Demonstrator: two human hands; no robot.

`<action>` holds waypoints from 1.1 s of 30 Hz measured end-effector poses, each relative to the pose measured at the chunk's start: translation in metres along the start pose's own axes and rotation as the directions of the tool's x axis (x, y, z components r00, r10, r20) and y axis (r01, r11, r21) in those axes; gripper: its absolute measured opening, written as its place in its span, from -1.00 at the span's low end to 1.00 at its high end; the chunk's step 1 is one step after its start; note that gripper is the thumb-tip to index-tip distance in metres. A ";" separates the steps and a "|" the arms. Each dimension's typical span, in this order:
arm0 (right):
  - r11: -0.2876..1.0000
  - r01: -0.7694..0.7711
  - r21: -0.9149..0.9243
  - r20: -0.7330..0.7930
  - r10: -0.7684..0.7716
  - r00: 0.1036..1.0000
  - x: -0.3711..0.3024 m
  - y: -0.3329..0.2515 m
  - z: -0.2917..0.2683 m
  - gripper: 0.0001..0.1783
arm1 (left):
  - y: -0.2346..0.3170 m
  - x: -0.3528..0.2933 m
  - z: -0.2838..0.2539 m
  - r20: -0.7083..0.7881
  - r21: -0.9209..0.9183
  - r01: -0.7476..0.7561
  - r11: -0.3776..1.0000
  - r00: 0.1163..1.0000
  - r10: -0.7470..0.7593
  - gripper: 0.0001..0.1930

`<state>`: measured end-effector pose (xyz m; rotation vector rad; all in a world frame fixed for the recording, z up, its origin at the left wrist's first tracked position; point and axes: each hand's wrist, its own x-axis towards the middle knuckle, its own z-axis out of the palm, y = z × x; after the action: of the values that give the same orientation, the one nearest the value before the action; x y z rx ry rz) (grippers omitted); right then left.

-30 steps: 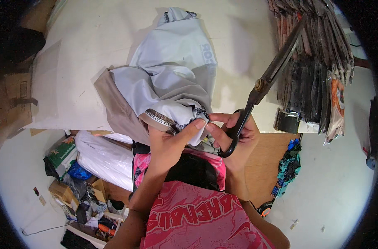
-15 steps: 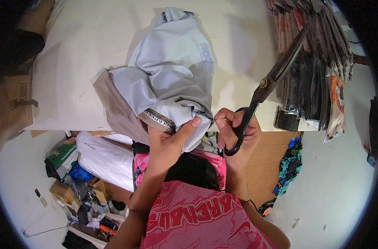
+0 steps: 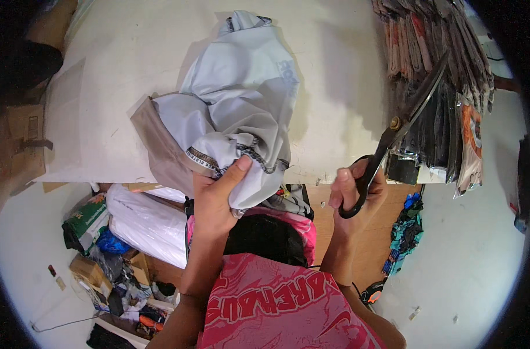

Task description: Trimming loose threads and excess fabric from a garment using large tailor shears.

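Note:
A pale grey-white garment with a tan panel lies bunched on the table, its near end hanging past the front edge. My left hand grips that near end, thumb on top beside a dark overlocked seam and a printed band. To the right, apart from the cloth, my right hand holds large black-handled scissors by the finger loops. Their long blades look closed and point up and to the right, over packed goods.
Stacks of garments in clear plastic fill the table's right side. Below the table edge are a white plastic-wrapped bundle, a green sack and small boxes. A teal-and-black cloth heap lies on the floor at right.
My right hand has let go of the garment's seam and moved right with the scissors. My left hand has shifted slightly left, still gripping the cloth, whose near end now hangs looser.

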<state>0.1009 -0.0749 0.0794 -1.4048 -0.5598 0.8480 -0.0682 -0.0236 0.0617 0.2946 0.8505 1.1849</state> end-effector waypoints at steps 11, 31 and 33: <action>0.995 0.094 -0.027 0.232 -0.085 0.969 -0.016 0.003 0.037 -0.60 | -0.012 -0.010 0.004 0.052 0.018 -0.017 1.000 0.999 0.016 -0.66; 0.982 -0.091 0.164 0.032 0.087 0.996 -0.002 -0.007 0.031 -0.66 | -0.012 -0.007 0.012 0.005 0.165 -0.045 0.985 0.999 0.045 -0.67; 0.989 -0.080 0.126 0.075 0.071 0.995 -0.002 -0.008 0.032 -0.66 | -0.011 -0.008 0.014 0.010 0.182 -0.028 0.983 1.000 0.027 -0.67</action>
<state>0.0766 -0.0563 0.0916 -1.2888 -0.4990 0.9801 -0.0522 -0.0317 0.0676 0.4612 0.9525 1.1325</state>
